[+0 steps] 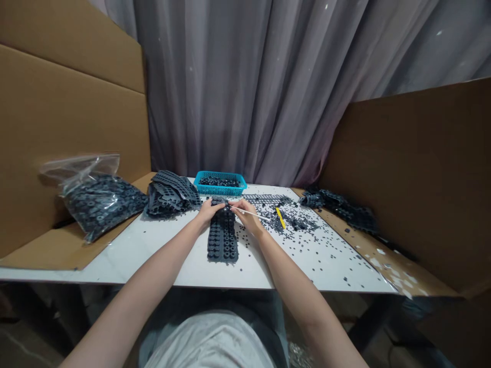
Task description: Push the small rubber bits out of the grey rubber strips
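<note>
A dark rubber sheet (222,240) with rows of round raised rings lies lengthwise on the white table in front of me. My left hand (209,209) grips its far left edge, thumb across the top. My right hand (246,213) pinches a thin white stick (253,212), whose tip points at the sheet's far end near my left thumb. The exact contact at the tip is too small to make out. Right of my right hand, a yellow tool (281,218) lies among scattered small black bits (303,225).
A blue basket (220,192) of small black parts stands behind the sheet. Left are a stack of perforated black sheets (172,191) and a clear bag (102,204) of black rings. More black sheets (345,209) lie right. Cardboard walls (72,112) flank the table (161,250).
</note>
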`<action>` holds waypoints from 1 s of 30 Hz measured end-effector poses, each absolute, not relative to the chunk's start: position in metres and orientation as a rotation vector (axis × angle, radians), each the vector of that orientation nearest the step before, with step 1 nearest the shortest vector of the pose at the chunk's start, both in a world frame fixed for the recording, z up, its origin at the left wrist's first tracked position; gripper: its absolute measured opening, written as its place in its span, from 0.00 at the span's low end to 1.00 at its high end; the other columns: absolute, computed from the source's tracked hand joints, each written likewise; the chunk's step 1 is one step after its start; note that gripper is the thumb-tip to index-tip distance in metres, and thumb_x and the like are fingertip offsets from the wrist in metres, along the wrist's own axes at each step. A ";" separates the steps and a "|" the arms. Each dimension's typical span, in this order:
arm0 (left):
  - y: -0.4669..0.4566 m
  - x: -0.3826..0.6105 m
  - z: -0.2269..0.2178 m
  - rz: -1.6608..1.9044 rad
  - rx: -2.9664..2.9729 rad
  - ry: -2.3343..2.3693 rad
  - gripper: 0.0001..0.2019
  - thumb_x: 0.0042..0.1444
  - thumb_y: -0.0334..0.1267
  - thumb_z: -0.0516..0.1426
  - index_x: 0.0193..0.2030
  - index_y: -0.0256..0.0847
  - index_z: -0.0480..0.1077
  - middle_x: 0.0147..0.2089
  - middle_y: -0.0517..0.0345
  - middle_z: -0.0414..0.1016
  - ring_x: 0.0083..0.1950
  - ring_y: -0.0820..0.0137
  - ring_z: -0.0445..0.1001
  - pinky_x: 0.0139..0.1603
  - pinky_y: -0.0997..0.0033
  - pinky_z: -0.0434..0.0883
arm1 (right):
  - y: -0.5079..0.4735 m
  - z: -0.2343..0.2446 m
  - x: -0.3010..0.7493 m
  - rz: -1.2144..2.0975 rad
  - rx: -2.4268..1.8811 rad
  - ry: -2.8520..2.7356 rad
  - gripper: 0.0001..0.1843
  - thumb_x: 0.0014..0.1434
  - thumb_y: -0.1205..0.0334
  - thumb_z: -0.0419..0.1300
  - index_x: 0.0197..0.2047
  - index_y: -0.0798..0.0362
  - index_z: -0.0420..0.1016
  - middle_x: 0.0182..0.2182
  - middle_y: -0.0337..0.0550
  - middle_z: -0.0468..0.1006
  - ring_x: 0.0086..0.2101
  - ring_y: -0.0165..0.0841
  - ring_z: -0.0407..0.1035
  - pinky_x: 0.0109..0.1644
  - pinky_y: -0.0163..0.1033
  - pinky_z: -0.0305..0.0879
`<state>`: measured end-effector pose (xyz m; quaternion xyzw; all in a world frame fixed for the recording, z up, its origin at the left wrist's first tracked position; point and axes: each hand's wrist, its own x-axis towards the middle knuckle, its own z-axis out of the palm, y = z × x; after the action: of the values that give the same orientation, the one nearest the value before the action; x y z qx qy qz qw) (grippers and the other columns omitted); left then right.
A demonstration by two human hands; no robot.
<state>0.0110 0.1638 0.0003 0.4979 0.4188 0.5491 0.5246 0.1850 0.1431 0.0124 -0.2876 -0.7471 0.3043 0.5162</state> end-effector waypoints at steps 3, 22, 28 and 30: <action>0.165 0.011 -0.001 1.306 1.205 1.002 0.14 0.61 0.40 0.55 0.50 0.36 0.66 0.48 0.51 0.70 0.44 0.67 0.72 0.43 0.60 0.72 | 0.144 0.012 0.186 0.567 -0.745 -1.893 0.10 0.58 0.53 0.57 0.34 0.50 0.67 0.44 0.46 0.78 0.45 0.39 0.72 0.50 0.47 0.66; 0.166 0.012 -0.004 1.313 1.179 0.942 0.13 0.61 0.40 0.55 0.49 0.35 0.67 0.47 0.52 0.70 0.43 0.68 0.72 0.42 0.62 0.73 | 0.160 0.003 0.192 0.286 -0.926 -1.810 0.13 0.61 0.52 0.48 0.34 0.51 0.66 0.42 0.48 0.74 0.44 0.39 0.67 0.49 0.45 0.61; 0.162 0.015 -0.003 1.320 1.124 0.902 0.12 0.61 0.40 0.55 0.48 0.35 0.67 0.44 0.54 0.72 0.39 0.70 0.73 0.39 0.65 0.73 | 0.171 0.007 0.232 -0.066 -1.373 -1.307 0.10 0.58 0.57 0.50 0.33 0.55 0.67 0.47 0.57 0.70 0.54 0.46 0.56 0.57 0.51 0.49; 0.161 0.015 -0.002 1.318 1.111 0.885 0.12 0.61 0.39 0.55 0.47 0.35 0.67 0.43 0.54 0.72 0.38 0.70 0.73 0.38 0.65 0.73 | 0.174 0.004 0.244 -0.101 -1.475 -1.174 0.09 0.57 0.59 0.51 0.32 0.55 0.67 0.49 0.60 0.68 0.56 0.48 0.52 0.58 0.52 0.44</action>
<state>0.0152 0.1612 -0.0017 0.4725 0.3766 0.5606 0.5663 0.2442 0.1742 0.0045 -0.6326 -0.5037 -0.0433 0.5867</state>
